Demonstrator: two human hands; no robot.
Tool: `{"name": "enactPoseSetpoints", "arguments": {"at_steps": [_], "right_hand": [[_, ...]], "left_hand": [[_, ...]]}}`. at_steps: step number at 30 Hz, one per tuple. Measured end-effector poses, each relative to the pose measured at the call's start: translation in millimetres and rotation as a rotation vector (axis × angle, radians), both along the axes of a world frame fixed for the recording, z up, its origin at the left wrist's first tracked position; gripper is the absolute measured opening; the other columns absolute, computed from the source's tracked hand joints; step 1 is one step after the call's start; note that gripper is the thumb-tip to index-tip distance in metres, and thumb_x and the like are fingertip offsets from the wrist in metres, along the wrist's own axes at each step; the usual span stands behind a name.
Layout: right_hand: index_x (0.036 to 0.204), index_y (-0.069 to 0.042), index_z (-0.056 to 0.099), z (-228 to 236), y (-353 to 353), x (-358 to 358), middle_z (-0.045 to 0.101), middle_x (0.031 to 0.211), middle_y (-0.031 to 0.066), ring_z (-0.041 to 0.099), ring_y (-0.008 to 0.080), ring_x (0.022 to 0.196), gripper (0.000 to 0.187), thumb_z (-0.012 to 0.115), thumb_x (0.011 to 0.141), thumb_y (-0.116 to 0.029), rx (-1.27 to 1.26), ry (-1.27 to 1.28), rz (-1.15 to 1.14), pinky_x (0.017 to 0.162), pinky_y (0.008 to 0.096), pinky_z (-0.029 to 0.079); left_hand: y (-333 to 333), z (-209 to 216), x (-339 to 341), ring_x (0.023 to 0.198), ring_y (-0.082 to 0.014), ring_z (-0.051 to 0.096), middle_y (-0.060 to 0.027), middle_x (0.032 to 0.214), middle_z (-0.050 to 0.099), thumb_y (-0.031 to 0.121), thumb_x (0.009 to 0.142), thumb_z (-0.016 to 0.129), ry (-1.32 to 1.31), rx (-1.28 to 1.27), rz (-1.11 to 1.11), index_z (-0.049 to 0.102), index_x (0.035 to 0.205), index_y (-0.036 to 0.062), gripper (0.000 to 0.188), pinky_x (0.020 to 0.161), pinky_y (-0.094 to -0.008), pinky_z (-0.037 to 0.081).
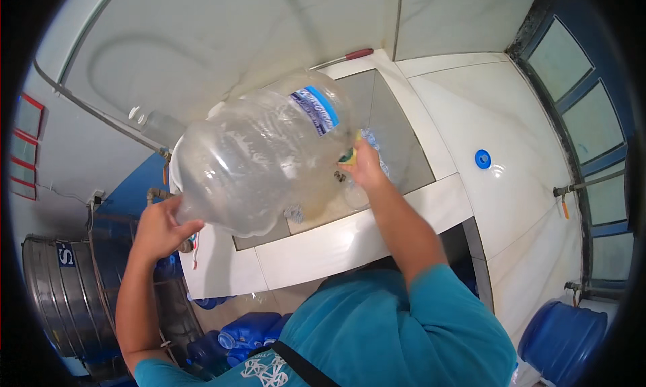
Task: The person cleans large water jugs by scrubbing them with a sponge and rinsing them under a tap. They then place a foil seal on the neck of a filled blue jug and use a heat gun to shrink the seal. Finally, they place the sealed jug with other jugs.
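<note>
A large clear water jug (pixel 235 158) with a blue and white label lies on its side above the tiled sink (pixel 414 145). At its left end my left hand (pixel 163 227) grips the jug near the neck, thumb extended along it. My right hand (pixel 367 163) is closed on a yellow and green sponge (pixel 349 158), which it holds against or close beside the jug's base. Parts of the sponge are hidden by the fingers. Crumpled clear plastic (pixel 356 197) lies in the sink below my right hand.
A brush-like tool with a red handle (pixel 359 54) rests on the far ledge. On the right counter sits a blue cap (pixel 483 159). A pump bottle (pixel 161 127) stands behind the jug. Blue jugs (pixel 250 330) are below, a steel tank (pixel 70 299) left, another blue jug (pixel 564 340) right.
</note>
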State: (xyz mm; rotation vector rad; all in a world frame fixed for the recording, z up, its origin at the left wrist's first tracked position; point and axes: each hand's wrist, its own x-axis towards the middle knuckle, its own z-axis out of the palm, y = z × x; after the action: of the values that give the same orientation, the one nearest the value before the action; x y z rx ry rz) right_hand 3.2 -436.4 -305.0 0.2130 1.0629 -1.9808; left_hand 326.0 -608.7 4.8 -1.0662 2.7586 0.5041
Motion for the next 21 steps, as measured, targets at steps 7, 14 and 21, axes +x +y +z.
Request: {"name": "enactPoseSetpoints", "arguments": {"at_steps": [7,14,21], "right_hand": [[0.126,-0.013,0.062,63.6,-65.6,-102.0,0.068,0.098,0.0057,0.064,0.0192,0.076,0.037,0.053,0.093,-0.027,0.39,0.826,0.427,0.059,0.0344,0.048],[0.09,-0.002,0.073,104.1,-131.4,-142.0,0.072,0.089,0.0174,0.068,0.0291,0.079,0.029,0.062,0.084,-0.028,0.834,1.713,0.838,0.068,0.0436,0.053],[0.099,-0.007,0.075,170.3,-131.3,-111.1,0.073,0.098,0.0141,0.07,0.0298,0.095,0.022,0.059,0.087,-0.017,1.115,1.805,0.636,0.078,0.0422,0.056]], "left_hand": [[-14.7,48.0,-14.5,0.071,-0.037,0.064,-0.0232,0.079,0.066,0.025,0.064,0.084,0.085,-0.366,-0.173,0.066,0.116,-0.0002,0.06,0.069,-0.0399,0.05],[-8.2,71.6,-57.3,0.09,-0.0374,0.067,-0.0195,0.098,0.069,0.008,0.051,0.087,0.021,-0.521,-0.206,0.066,0.117,-0.0008,0.07,0.081,-0.0407,0.052],[12.1,7.0,-167.6,0.099,-0.0335,0.064,-0.0124,0.107,0.062,0.013,0.05,0.091,-0.127,-0.454,-0.455,0.068,0.107,0.0085,0.062,0.085,-0.043,0.053]]}}
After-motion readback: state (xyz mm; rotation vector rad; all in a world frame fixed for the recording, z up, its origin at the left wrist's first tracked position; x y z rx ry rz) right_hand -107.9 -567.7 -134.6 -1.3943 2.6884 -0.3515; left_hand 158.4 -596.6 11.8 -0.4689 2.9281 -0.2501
